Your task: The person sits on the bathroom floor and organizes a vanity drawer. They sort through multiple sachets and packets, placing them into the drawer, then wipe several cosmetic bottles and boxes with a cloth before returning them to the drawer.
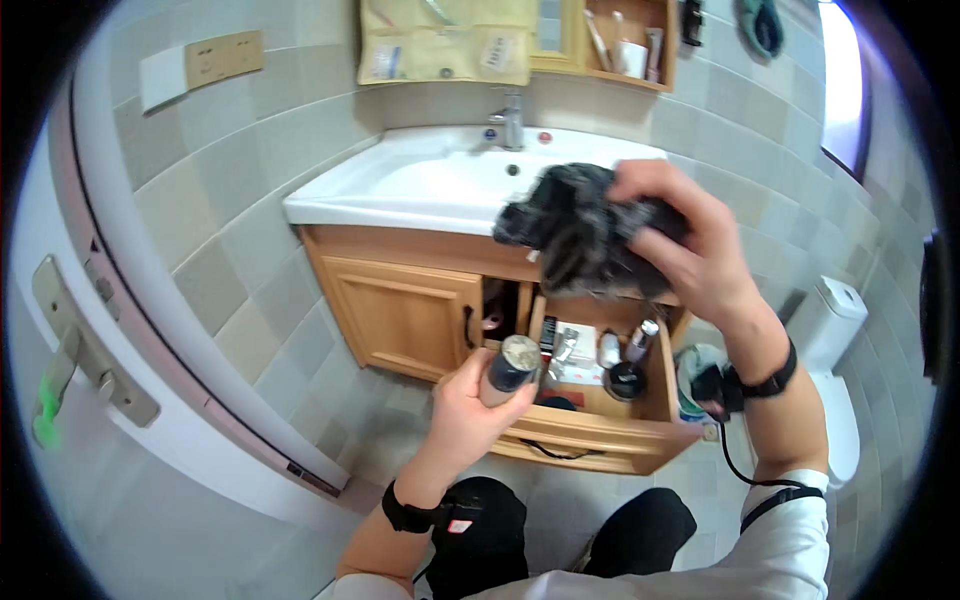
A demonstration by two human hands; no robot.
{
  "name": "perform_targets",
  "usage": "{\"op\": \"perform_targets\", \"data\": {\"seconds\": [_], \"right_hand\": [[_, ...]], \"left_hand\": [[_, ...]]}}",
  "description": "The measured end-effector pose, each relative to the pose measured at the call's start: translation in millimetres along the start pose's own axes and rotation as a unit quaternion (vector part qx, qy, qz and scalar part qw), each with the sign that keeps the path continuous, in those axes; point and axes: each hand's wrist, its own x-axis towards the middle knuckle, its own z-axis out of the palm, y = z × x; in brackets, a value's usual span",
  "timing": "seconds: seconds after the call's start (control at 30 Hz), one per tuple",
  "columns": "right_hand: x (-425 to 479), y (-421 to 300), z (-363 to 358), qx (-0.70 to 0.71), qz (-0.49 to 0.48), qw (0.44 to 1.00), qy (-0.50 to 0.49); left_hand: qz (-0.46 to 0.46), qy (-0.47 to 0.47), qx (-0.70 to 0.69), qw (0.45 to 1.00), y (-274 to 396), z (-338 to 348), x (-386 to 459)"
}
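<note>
My left hand (480, 412) grips a small cylindrical container (514, 367) with a dark band and a speckled, pale top, just left of the open drawer (600, 420). My right hand (686, 240) is closed on a crumpled dark grey cloth (585, 232), somewhat blurred, above the drawer's back and the sink's front edge. Inside the drawer lie a round black case (625, 380), a silver-capped bottle (642, 340), a small white item (609, 349), a clear packet (562, 356) and a narrow black box (548, 336).
Behind is a white washbasin (442, 176) with a chrome faucet (512, 120). A wooden cabinet door (405, 315) is left of the drawer. A bin (694, 375) and a toilet (836, 420) stand at right; a door with a metal handle (67, 360) is at left.
</note>
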Motion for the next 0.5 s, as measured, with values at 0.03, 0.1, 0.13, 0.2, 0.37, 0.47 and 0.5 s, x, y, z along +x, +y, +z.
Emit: {"op": "perform_targets", "data": {"seconds": [0.03, 0.1, 0.13, 0.2, 0.37, 0.47, 0.5], "right_hand": [[-21.2, -7.2, -18.3, -0.010, 0.000, 1.000, 0.015], [-69.1, -25.9, -56.5, -0.062, 0.032, 0.995, 0.064], [-93.7, -33.3, -63.2, -0.045, 0.061, 0.993, 0.091], [-140.9, -44.9, -77.6, 0.028, 0.125, 0.985, 0.117], [-229.1, -56.9, -90.2, 0.191, 0.374, 0.907, -0.043], [-263.3, -59.0, -114.8, 0.186, 0.403, 0.892, -0.086], [-273.4, -60.8, -120.0, 0.186, 0.406, 0.889, -0.096]], "left_hand": [[0.021, -0.025, -0.005, 0.999, 5.0, 12.9, -0.8], [0.020, -0.115, -0.096, 0.988, 16.6, 45.4, -2.5], [0.036, -0.144, -0.097, 0.984, 22.1, 60.5, -4.9], [0.069, -0.204, -0.107, 0.971, 27.8, 96.6, -11.0], [0.078, -0.315, -0.227, 0.918, 33.1, 190.9, -42.4], [0.115, -0.393, -0.192, 0.892, 27.5, 230.4, -53.9], [0.106, -0.421, -0.181, 0.882, 27.1, 240.0, -58.3]]}}
